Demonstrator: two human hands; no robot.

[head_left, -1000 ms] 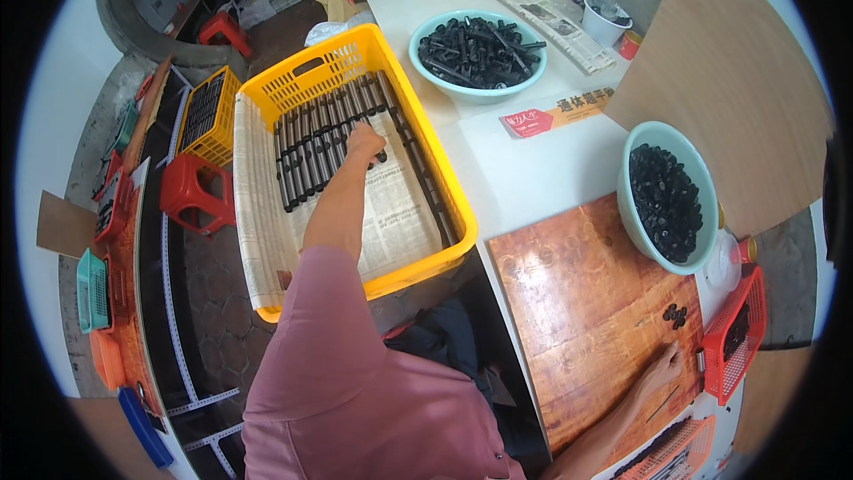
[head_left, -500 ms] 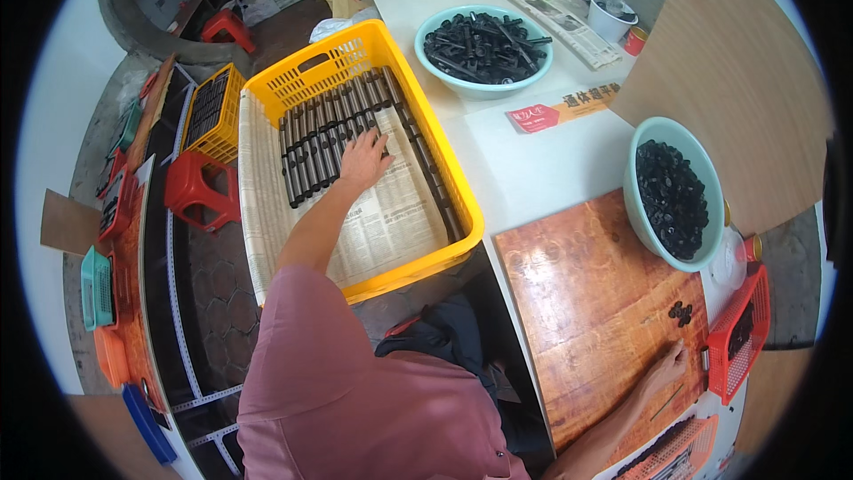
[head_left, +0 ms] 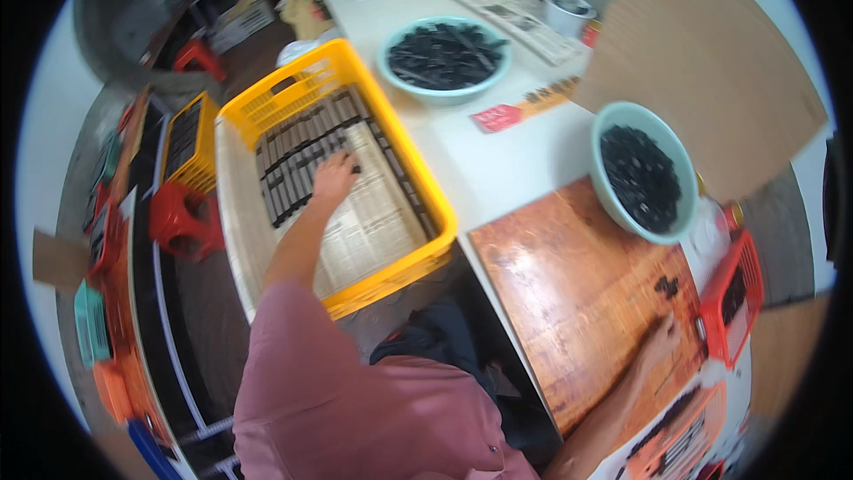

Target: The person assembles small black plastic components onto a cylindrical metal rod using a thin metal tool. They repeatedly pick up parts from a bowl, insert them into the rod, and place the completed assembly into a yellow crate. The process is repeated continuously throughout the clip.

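Note:
In the yellow crate (head_left: pixel 440 213), my left hand (head_left: pixel 334 178) is at the right end of the nearer row of dark tubes (head_left: pixel 298 180). Its fingers are bent over a tube, whose black end shows beside them; blur softens the detail. A second row of tubes lies beyond, on newspaper (head_left: pixel 378 236) lining the crate. My right hand (head_left: pixel 660 340) rests on the brown wooden board (head_left: pixel 560 276) with its fingers curled together. What they hold, if anything, is hidden. Several small black pieces (head_left: pixel 666 286) lie just beyond that hand.
Two pale green bowls, one of long black parts (head_left: pixel 444 55) and one of small black parts (head_left: pixel 640 180), stand on the white table (head_left: pixel 498 164). A red basket (head_left: pixel 736 302) and an orange basket (head_left: pixel 680 444) flank the board. A red stool (head_left: pixel 185 220) stands left.
The whole view has shifted, so the crate and table appear farther left. My left hand stays at the tube row, and my right hand stays on the board.

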